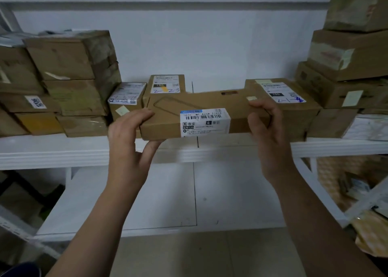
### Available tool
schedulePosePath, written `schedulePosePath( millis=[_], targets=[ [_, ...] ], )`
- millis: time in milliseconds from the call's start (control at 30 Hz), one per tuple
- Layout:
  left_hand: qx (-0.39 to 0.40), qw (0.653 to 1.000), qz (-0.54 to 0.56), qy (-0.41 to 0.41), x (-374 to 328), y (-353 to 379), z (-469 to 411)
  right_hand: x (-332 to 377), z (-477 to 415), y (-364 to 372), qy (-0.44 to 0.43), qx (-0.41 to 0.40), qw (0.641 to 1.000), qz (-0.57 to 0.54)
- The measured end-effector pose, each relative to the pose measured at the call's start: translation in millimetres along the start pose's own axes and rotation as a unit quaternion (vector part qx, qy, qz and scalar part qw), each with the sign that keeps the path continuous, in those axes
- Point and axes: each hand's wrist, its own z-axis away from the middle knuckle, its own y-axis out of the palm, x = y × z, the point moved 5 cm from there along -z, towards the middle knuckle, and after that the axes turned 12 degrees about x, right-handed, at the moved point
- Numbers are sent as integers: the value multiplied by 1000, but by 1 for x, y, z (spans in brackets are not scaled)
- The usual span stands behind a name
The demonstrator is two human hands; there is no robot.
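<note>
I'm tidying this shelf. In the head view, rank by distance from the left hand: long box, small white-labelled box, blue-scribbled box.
1. long box, gripped at its left end by the left hand.
2. small white-labelled box, on the shelf just behind that hand.
3. blue-scribbled box, far right, past the long box's other end.

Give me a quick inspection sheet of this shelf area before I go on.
Surface: white shelf, loaded with boxes.
Job's things: long box with a barcode label, held level at the shelf's front.
Clutter: left stack of boxes, right stack of boxes, two small labelled boxes behind the long one.
Grips: left hand holds the box's left end, thumb beneath; right hand grips its right end.
Cables: nothing seen.
Surroundings: white wall behind, lower shelf, tiled floor, padded bags at lower right.
</note>
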Motion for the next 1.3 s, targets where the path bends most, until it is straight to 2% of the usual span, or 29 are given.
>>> schedulePosePath(
  millis=[67, 100, 167, 233, 333, 433, 633, 733, 800, 867, 933, 1000, 1100, 1200, 1300],
  targets=[
    [-4, 999, 18, -49, 3, -5, 0, 1, 1, 2, -1, -11, 997, 74],
    [-1, 995, 62, -84, 2, -5, -1, 1, 0, 5, 4, -11, 995, 96],
    [6, 979, 149, -138, 2, -2, -3, 3, -3, 13, 8, -13, 994, 112],
    [10, 970, 172, -170, 5, 3, -4, 5, -6, 17, 19, -39, 994, 98],
    [9, 962, 178, -207, 13, 8, -4, 3, -6, 18, 58, -71, 993, 73],
    [16, 955, 175, -239, 17, 10, -1, 1, -3, 23, 90, -58, 991, 81],
    [34, 939, 206, -274, 20, 8, 1, -1, -15, 30, 75, -77, 982, 157],
    [70, 911, 297, -278, 21, 0, 4, -2, -22, 31, 51, -98, 979, 170],
    [113, 901, 333, -255, 20, -9, 4, -1, -26, 30, 33, -115, 980, 161],
    [132, 915, 322, -203, 18, -23, 4, 5, -31, 33, 3, -121, 984, 129],
    [113, 938, 300, -135, 12, -41, 0, 12, -37, 39, -21, -133, 986, 94],
    [93, 964, 239, -65, 1, -57, -7, 12, -46, 45, -7, -135, 989, 59],
    [88, 991, 97, 21, -12, -69, -17, 5, -64, 58, 34, -96, 995, 19],
    [75, 993, -5, 89, -15, -73, -26, -9, -78, 70, 110, -52, 992, -22],
    [54, 977, -123, 164, -12, -65, -44, -21, -86, 75, 157, -20, 987, -2]
  ],
)
